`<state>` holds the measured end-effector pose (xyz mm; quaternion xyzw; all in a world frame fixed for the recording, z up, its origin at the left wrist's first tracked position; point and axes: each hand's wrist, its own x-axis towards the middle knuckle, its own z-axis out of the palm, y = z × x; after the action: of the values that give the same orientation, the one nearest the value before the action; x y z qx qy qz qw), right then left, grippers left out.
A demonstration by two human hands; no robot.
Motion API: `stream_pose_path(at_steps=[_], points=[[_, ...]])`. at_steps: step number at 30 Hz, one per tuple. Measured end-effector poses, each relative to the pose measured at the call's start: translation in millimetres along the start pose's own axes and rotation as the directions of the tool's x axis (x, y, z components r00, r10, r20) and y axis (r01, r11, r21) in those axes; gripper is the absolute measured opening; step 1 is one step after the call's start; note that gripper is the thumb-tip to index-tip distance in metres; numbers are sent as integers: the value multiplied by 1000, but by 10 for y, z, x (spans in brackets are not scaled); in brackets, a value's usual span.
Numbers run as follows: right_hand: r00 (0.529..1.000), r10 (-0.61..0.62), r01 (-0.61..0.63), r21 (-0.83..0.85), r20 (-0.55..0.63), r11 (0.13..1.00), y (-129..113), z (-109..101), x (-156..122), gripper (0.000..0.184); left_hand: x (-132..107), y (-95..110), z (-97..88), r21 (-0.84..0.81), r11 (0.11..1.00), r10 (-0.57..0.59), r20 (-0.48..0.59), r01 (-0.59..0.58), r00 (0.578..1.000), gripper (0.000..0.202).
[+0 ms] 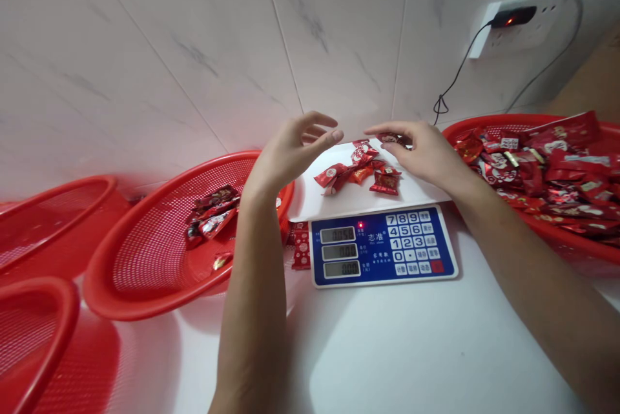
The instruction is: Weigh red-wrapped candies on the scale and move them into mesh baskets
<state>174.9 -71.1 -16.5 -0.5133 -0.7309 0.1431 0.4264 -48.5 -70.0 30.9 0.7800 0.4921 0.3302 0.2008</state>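
Note:
Several red-wrapped candies [359, 172] lie in a loose group on the white pan of a digital scale [305, 197]. Over the pan's left side hovers my left hand [300, 146], its fingers loosely bent and holding nothing. My right hand [419, 146] is above the pan's right side, with thumb and fingers closed around a dark red wrapped candy [393, 139], partly covered by the fingers. The scale's blue panel [372, 243] faces me; its top display seems to read 0.058. A red patterned packet [301, 247] shows at the panel's left edge.
A red mesh basket [130, 252] with a few candies stands left, partly behind my left forearm. Two more red baskets [92, 204] are farther left. A red basket [484, 120] heaped with candies stands right. Behind is a tiled wall with a power strip [494, 42] and cable.

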Motion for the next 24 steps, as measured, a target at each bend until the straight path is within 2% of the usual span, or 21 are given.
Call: stream_pose_path(at_steps=[6,11,13,16,18,21,23,24], points=[[999,41,-41,10,31,999,17,35,12,40,10,-22,7,0,1000,19,14,-19,1000,30],[980,51,-53,7,194,999,-23,43,-35,49,4,-20,-1,-8,1000,17,18,-17,1000,30],[986,20,-22,8,164,1000,-102,-37,-80,52,1,-12,-9,-15,1000,24,11,-24,1000,30],[993,35,-26,-78,116,997,-196,-290,-122,56,-2,4,-18,-14,1000,19,-3,-19,1000,30],[985,129,-93,-280,113,956,-152,-536,-117,56,-2,13,-20,-16,1000,26,-11,-26,1000,29],[922,374,-242,-596,106,766,154,-927,-133,57,3,15,-19,-30,998,45,-17,-46,999,29],[855,508,-317,-672,102,670,468,-1123,-219,63,7,5,-10,-30,998,46,-7,-46,999,29],[846,521,-325,-668,111,670,630,-1185,-290,67,9,-4,0,-27,999,42,4,-41,999,29]])
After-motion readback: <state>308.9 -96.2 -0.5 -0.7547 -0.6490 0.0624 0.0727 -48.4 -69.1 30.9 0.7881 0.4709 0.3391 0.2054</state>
